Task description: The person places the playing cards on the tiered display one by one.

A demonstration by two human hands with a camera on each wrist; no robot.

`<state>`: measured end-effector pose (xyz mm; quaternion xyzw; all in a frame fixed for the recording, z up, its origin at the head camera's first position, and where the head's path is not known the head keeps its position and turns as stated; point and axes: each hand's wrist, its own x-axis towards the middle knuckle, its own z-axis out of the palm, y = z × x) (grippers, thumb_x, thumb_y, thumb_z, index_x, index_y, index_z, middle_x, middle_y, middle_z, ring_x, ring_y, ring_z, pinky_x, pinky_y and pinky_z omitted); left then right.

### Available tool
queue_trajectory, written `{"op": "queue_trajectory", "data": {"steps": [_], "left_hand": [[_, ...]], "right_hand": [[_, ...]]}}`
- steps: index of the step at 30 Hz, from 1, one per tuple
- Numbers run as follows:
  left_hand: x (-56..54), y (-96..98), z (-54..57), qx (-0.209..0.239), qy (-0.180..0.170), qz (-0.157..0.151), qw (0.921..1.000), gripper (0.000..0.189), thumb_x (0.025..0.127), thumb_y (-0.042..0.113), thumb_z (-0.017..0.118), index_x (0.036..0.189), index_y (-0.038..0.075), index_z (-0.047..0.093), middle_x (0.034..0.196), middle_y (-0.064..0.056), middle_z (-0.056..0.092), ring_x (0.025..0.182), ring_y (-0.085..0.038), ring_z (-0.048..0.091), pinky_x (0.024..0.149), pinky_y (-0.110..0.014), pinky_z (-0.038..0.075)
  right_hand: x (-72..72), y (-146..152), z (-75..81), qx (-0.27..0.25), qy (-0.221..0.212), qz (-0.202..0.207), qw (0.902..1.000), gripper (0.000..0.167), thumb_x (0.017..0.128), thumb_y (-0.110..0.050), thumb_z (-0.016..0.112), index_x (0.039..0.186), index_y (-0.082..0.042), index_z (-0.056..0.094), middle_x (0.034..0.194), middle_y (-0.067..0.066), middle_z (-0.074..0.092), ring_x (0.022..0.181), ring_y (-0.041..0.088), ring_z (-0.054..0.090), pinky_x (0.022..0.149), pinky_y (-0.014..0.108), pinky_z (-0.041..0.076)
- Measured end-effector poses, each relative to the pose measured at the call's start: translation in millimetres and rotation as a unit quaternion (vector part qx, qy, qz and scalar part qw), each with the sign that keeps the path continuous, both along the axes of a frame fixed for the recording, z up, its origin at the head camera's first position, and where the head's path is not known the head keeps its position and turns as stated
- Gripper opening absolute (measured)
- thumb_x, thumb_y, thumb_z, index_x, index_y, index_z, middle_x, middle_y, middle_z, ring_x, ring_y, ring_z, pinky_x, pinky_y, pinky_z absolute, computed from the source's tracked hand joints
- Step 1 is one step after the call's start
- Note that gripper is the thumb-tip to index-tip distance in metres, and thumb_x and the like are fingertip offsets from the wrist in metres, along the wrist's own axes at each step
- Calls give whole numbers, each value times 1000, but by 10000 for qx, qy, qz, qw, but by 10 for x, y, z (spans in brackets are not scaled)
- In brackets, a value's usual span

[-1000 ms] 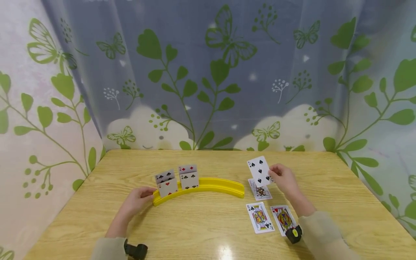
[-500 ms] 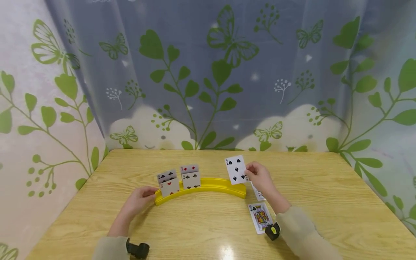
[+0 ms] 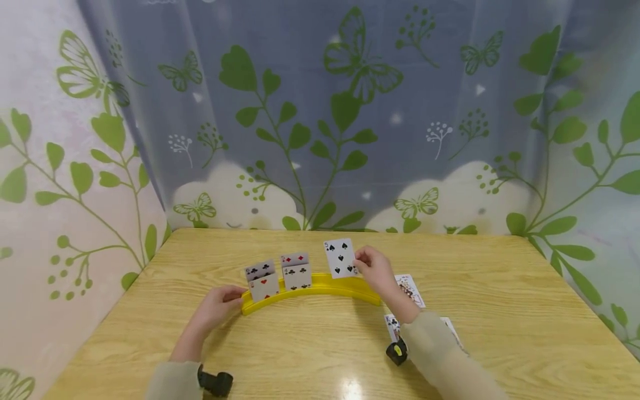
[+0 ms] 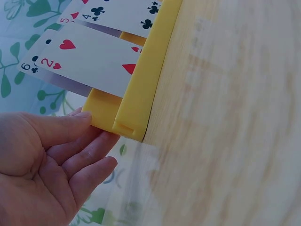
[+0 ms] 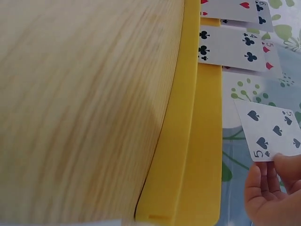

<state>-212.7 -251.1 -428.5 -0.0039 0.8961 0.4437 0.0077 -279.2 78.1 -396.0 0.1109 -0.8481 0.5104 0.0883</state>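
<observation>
Between thumb and fingers my right hand (image 3: 376,272) pinches the five of spades (image 3: 340,256) by its lower right corner. The card is upright above the right half of a curved yellow card holder (image 3: 345,285). At the holder's left end my left hand (image 3: 218,305) grips it, thumb on top and fingers around the end in the left wrist view. Two pairs of cards stand in its slots: a two of hearts (image 4: 94,61) before a six of clubs (image 4: 26,65), and a four of clubs (image 5: 230,47) before a five of diamonds (image 5: 273,59).
Face cards lie on the wooden table (image 3: 310,350) at the right: one (image 3: 411,289) behind the right forearm, a king of clubs (image 3: 392,328) and another card (image 3: 452,330) partly under the sleeve. A patterned curtain (image 3: 300,139) hangs at the table's back edge.
My right hand has carried the five of spades leftward, from above the face cards to above the holder. My left hand has kept its grip on the holder's end.
</observation>
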Motion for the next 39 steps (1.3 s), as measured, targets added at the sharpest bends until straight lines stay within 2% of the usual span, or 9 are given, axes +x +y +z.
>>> {"op": "queue_trajectory", "data": {"steps": [4, 11, 19, 27, 39], "left_hand": [[-2, -1, -3, -12, -23, 24, 10000, 22, 86, -1, 52, 106, -3, 60, 101, -14, 61, 95, -27, 55, 82, -43, 43], [-7, 8, -1, -1, 14, 9, 10000, 22, 86, -1, 52, 106, -3, 60, 102, -14, 60, 95, -28, 55, 82, -42, 43], [3, 21, 15, -35, 4, 38, 10000, 22, 87, -1, 51, 106, -3, 61, 103, -15, 60, 96, -28, 55, 82, -43, 43], [8, 24, 21, -47, -14, 50, 10000, 22, 87, -1, 51, 106, -2, 61, 104, -15, 60, 96, -28, 54, 82, -44, 42], [14, 25, 26, 7, -40, 68, 10000, 22, 87, -1, 51, 106, -3, 60, 105, -16, 59, 97, -29, 54, 83, -44, 42]], "right_hand": [[-11, -87, -20, 96, 138, -16, 9999, 5, 83, 2, 57, 80, -1, 54, 76, 8, 57, 68, 18, 49, 60, 27, 43], [-20, -174, -28, 279, 130, -25, 9995, 2, 84, 3, 55, 84, 1, 54, 78, 8, 56, 70, 18, 49, 61, 28, 43], [-46, -213, -69, 404, 240, 203, 9987, 3, 83, 4, 56, 86, 5, 55, 79, 8, 57, 71, 18, 51, 62, 28, 46], [-37, -223, -97, 638, 275, 205, 9974, 6, 83, 4, 56, 81, -1, 54, 75, 6, 55, 67, 16, 48, 58, 26, 44], [-34, -177, -106, 1019, 305, 411, 9935, 9, 82, 4, 58, 76, -2, 54, 68, 4, 52, 60, 14, 44, 52, 25, 40]]}}
